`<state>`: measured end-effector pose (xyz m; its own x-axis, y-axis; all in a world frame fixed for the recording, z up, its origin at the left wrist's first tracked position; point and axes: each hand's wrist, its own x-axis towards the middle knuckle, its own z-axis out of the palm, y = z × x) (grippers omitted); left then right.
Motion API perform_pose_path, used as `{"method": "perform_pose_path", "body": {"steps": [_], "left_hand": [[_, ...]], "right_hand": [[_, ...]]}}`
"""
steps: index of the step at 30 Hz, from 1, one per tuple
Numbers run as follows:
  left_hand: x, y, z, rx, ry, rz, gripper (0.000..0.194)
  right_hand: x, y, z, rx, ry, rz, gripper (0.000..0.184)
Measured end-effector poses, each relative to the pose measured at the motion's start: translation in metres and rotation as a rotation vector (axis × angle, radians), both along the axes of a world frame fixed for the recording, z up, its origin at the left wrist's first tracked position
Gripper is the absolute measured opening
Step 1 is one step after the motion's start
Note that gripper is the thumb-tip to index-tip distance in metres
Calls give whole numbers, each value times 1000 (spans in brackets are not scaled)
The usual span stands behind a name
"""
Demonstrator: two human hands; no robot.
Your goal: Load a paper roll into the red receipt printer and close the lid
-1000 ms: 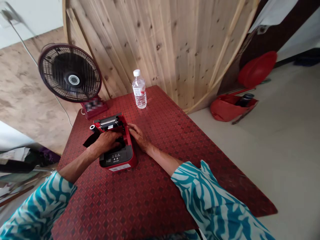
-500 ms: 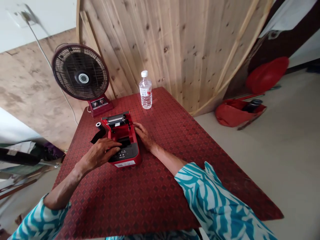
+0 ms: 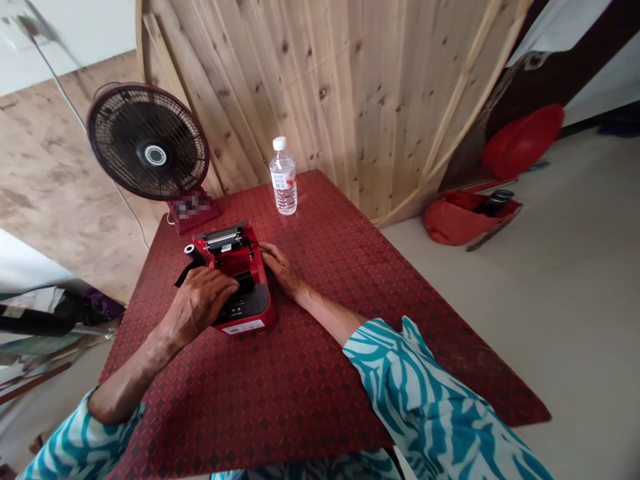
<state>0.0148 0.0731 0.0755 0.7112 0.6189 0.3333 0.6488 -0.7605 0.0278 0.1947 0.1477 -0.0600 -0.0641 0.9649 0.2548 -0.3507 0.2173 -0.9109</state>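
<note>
A small red and black printer (image 3: pixel 270 313) stands on the table with its lid raised and its inside exposed. My left hand (image 3: pixel 200 297) reaches over its left side, fingers bent together at the compartment, the fingertips against a dark cylindrical piece (image 3: pixel 245 283) inside. What those fingers pinch, if anything, is hidden. Against the printer's right wall rests my right hand (image 3: pixel 280 268), its fingers curved along the side and holding it. Beside the printer's left side stands a small black roll with a white core (image 3: pixel 189 249), a dark strip (image 3: pixel 186 273) trailing from it.
A dark red fan (image 3: pixel 150 150) stands at the table's back left. A clear water bottle (image 3: pixel 283 180) is upright behind the printer. The patterned red table (image 3: pixel 320 380) meets a wooden panel (image 3: pixel 340 87). A red bag (image 3: pixel 453 220) and red basin (image 3: pixel 525 141) are on the right.
My left hand has shifted slightly up over the printer, its fingers more bent at the compartment. My right hand stays on the printer's side. The whole view has slid slightly left.
</note>
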Motion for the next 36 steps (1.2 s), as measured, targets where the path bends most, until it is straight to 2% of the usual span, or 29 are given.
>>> {"method": "perform_pose_path", "body": {"steps": [4, 14, 22, 29, 33, 36], "left_hand": [[3, -13, 1, 107, 7, -16, 25], [-3, -37, -19, 208, -10, -19, 14], [-6, -39, -27, 228, -6, -1, 16], [-5, -42, -28, 227, -42, -15, 20], [-3, -43, -25, 224, -43, -13, 19], [0, -44, -23, 232, -35, 1, 17]], "right_hand": [[-1, 1, -3, -14, 14, -3, 29], [-2, 1, -5, -20, -14, -31, 30], [-1, -1, -2, -44, 2, 8, 33], [0, -1, 3, -58, -15, -46, 37], [4, 7, 13, -80, 44, 26, 44], [9, 13, 20, -29, -9, 66, 45]]}}
